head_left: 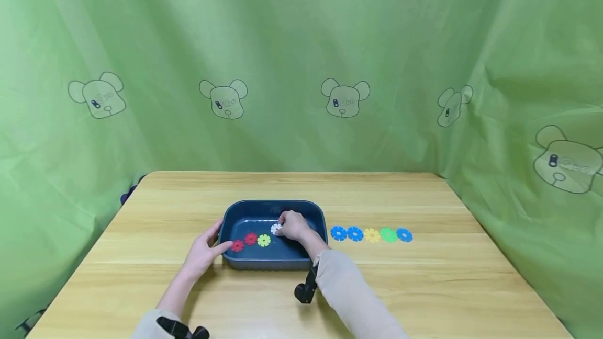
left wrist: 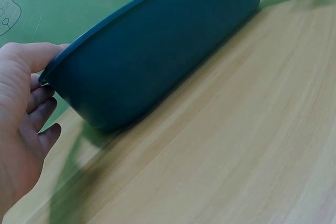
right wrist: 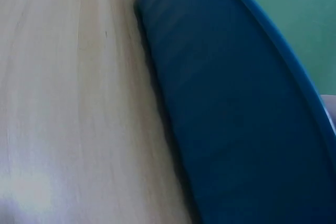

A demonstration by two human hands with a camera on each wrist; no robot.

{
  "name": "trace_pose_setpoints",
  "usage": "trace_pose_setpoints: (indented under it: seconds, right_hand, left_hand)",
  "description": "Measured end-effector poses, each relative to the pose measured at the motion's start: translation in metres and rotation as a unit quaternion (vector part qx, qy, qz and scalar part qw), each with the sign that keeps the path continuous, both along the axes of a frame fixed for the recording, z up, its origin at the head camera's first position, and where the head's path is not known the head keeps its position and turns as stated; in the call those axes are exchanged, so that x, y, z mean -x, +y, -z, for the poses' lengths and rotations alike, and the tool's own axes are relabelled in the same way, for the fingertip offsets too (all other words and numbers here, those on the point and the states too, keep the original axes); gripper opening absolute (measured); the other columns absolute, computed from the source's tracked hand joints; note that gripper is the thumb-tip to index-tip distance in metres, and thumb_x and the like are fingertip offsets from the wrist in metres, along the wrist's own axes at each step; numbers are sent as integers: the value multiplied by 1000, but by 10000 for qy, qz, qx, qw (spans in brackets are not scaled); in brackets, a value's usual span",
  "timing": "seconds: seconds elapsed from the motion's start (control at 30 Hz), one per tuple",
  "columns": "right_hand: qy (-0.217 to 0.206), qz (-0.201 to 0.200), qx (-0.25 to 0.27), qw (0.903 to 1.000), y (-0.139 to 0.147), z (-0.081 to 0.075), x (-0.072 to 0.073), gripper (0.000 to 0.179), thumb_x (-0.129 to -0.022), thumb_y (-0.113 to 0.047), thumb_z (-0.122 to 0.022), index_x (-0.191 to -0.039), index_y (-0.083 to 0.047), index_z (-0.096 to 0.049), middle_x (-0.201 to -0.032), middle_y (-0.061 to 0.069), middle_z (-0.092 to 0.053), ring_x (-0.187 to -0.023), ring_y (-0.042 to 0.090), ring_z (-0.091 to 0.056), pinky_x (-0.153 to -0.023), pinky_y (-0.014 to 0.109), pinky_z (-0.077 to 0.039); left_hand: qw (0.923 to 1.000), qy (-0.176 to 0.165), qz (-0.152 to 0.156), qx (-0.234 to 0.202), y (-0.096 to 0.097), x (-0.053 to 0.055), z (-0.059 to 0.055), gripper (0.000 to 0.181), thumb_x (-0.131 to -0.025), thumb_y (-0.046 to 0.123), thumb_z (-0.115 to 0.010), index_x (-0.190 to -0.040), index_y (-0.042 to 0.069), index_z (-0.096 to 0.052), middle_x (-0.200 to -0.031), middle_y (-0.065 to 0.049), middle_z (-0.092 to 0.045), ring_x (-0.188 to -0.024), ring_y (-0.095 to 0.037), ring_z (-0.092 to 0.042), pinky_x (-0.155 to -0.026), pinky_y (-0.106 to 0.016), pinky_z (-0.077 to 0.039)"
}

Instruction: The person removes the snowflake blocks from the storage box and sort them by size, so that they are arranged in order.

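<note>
A dark blue rectangular tub [head_left: 273, 264] stands on the wooden table. My left hand [head_left: 201, 251] holds its left end, thumb over the rim and the other fingers outside below it, as the left wrist view shows. Inside the tub, my right hand [head_left: 296, 226] pinches a white notched plastic disc [head_left: 275, 229]. Left of that disc lie a yellow-green disc [head_left: 264, 240] and two red discs [head_left: 251, 238], one of them close to my left thumb. The tub's outer wall [right wrist: 226, 93] fills much of the right wrist view, which hides the right fingers.
Right of the tub, several notched discs lie in a row on the table: two blue ones [head_left: 346, 234], a yellow one [head_left: 371, 235], a green one [head_left: 388, 235] and another blue one [head_left: 404, 235]. A green curtain [head_left: 282, 140] hangs behind the table and along both sides.
</note>
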State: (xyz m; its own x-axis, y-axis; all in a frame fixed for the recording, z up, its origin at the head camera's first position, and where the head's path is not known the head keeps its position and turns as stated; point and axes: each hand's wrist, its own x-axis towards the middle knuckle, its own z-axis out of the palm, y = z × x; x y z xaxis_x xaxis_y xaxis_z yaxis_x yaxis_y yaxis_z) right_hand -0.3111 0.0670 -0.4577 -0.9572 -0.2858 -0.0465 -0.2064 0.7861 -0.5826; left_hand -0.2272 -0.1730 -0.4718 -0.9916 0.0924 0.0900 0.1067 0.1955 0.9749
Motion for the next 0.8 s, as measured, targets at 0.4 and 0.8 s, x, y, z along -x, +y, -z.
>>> trace_pose_setpoints:
  seconds: [0.4, 0.8]
  right_hand:
    - [374, -342, -59, 9987, 2, 1, -3, 24, -72, -9, -78, -81, -8, -55, -76, 2, -54, -68, 18, -47, -59, 27, -38]
    - [113, -215, 381, 9990, 5, -8, -3, 11, -77, -2, -69, -83, -8, -62, -79, 4, -60, -68, 17, -52, -60, 27, -43]
  left_hand:
    - [10000, -55, -54, -33, 3, -1, -2, 67, -85, 5, -66, -142, -4, -31, -143, -24, -34, -130, -36, -34, -104, -40, -31]
    - [9999, -61, -77, -65, 2, -2, -1, 68, -84, 5, -66, -142, -3, -31, -143, -23, -34, -130, -36, -34, -104, -41, -31]
